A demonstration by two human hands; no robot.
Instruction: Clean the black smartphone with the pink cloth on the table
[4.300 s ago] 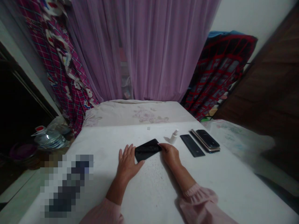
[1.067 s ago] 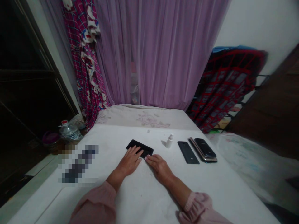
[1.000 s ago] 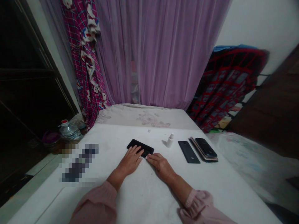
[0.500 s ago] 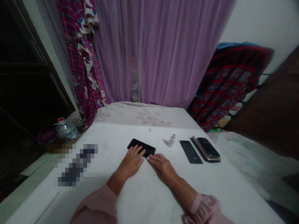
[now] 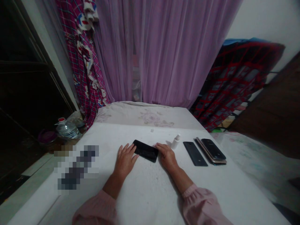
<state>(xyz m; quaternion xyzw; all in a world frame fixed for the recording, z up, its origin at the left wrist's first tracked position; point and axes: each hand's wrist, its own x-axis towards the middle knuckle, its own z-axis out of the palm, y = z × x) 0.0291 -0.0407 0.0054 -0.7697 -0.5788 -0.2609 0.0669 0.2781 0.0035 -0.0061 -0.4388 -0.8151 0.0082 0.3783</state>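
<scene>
A black smartphone (image 5: 145, 151) lies flat and slanted on the white cloth, its dark glossy face up. My left hand (image 5: 125, 159) holds the phone's left end between thumb and index finger, while its other fingers spread over the cloth. At the opposite end is my right hand (image 5: 167, 155), its fingers pressed together against the phone's right edge. A small pale bit shows at the right fingertips; I cannot tell what it is. Just beyond this hand a white spray bottle (image 5: 175, 142) stands upright.
On the right lie a dark flat phone panel (image 5: 195, 153) and a stack of phones (image 5: 212, 149). A pixelated dark item (image 5: 78, 167) is on the left. A small pale square (image 5: 152, 130) sits farther back. A large water bottle (image 5: 67, 128) stands beyond the left edge.
My left hand has slid off the phone's face to its left end. My right hand has moved from the near edge up to the right end, and the face is now uncovered.
</scene>
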